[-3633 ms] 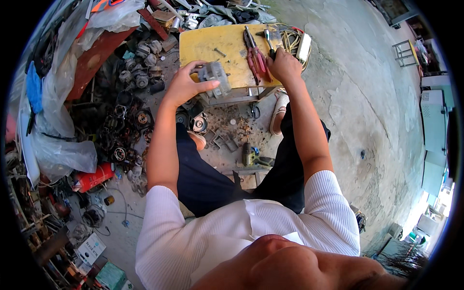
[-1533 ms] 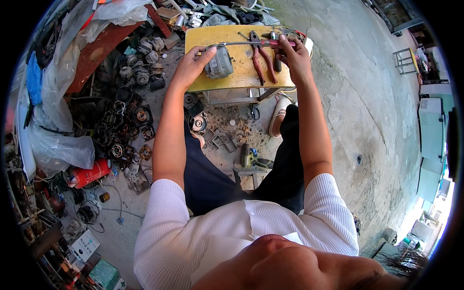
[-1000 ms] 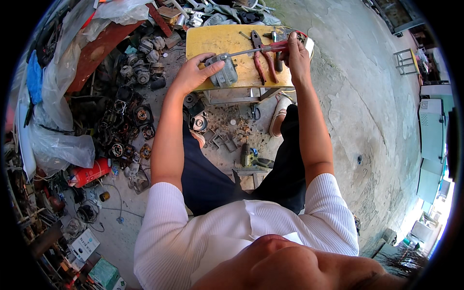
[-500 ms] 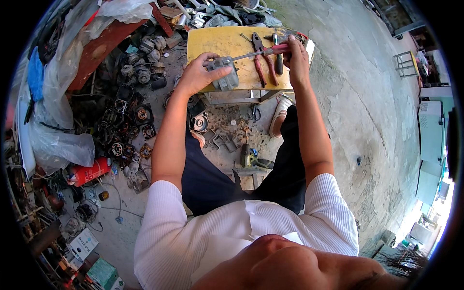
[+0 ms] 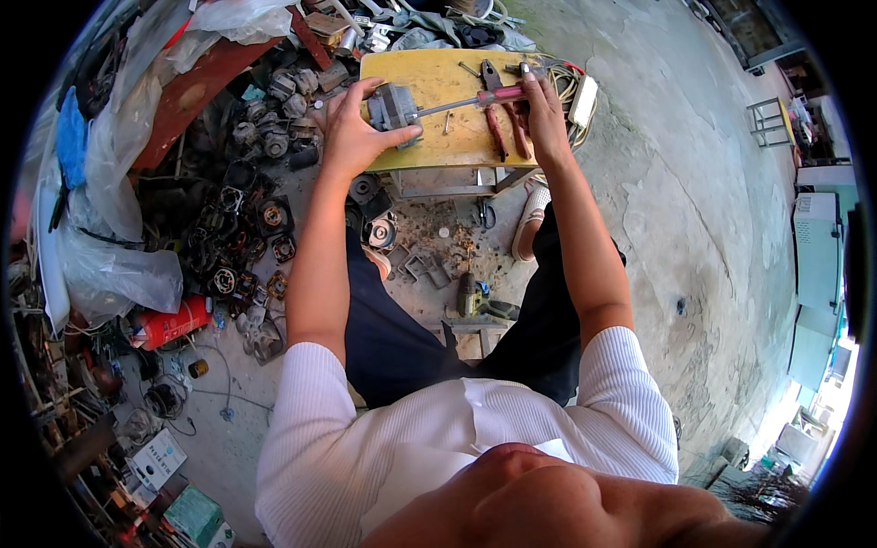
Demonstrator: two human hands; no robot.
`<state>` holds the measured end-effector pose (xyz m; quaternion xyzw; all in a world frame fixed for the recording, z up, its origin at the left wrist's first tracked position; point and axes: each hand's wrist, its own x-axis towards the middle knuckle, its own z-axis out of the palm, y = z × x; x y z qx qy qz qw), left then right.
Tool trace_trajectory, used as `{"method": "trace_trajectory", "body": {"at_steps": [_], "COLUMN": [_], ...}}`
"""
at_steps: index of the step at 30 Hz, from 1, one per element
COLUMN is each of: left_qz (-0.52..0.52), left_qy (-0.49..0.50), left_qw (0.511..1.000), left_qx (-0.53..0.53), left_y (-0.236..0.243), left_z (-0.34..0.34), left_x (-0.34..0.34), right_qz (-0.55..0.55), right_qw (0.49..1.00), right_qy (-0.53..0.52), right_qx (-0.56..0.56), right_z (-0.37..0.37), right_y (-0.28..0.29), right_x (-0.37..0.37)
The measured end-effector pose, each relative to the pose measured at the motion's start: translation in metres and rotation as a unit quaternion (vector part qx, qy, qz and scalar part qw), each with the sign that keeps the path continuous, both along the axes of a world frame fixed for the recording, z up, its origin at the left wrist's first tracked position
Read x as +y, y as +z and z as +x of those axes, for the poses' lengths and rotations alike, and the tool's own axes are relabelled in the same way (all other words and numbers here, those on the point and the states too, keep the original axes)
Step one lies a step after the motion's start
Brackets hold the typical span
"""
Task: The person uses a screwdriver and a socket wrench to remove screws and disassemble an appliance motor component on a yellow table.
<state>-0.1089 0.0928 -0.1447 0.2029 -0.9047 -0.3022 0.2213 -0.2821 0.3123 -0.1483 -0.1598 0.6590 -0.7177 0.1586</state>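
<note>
My left hand (image 5: 349, 135) is wrapped around a grey metal electric motor (image 5: 393, 108) at the left end of a yellow tabletop (image 5: 429, 66). In my right hand (image 5: 546, 121) is a screwdriver (image 5: 499, 96) with a pinkish-red handle, held nearly level. Its shaft points left and the tip meets the motor's right face. Red-handled pliers (image 5: 495, 128) lie beneath the screwdriver. Another tool beside them is mostly hidden by my right hand. A small screw (image 5: 448, 123) rests on the tabletop near the motor, and a bolt (image 5: 469, 68) lies farther back.
At the table's right edge sit a white block-shaped thing (image 5: 583, 102) and coiled cable (image 5: 568, 84). A green and black cordless drill (image 5: 470, 297) is on the floor between my legs. Motor parts (image 5: 265, 219) pile up at the left, beside plastic sheeting (image 5: 119, 274).
My left hand has shifted left and turned the motor. My right hand has come slightly left and down with the screwdriver. A small screw now shows on the tabletop.
</note>
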Motion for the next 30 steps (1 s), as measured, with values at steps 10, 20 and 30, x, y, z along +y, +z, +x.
{"method": "trace_trajectory", "body": {"at_steps": [10, 20, 30], "left_qz": [-0.039, 0.185, 0.145], "left_qy": [0.006, -0.104, -0.138], "left_qw": [0.999, 0.977, 0.98], "left_qx": [0.03, 0.037, 0.002], "left_y": [-0.019, -0.008, -0.002], "left_z": [-0.026, -0.002, 0.007], "left_x": [0.009, -0.02, -0.021], "right_qz": [0.041, -0.028, -0.19], "right_qw": [0.989, 0.98, 0.952], "right_qy": [-0.042, -0.061, -0.065], "right_qx": [-0.135, -0.187, -0.231], "right_z": [-0.013, -0.015, 0.001], "right_y": [-0.009, -0.033, -0.04], "right_x": [0.011, 0.014, 0.012]}}
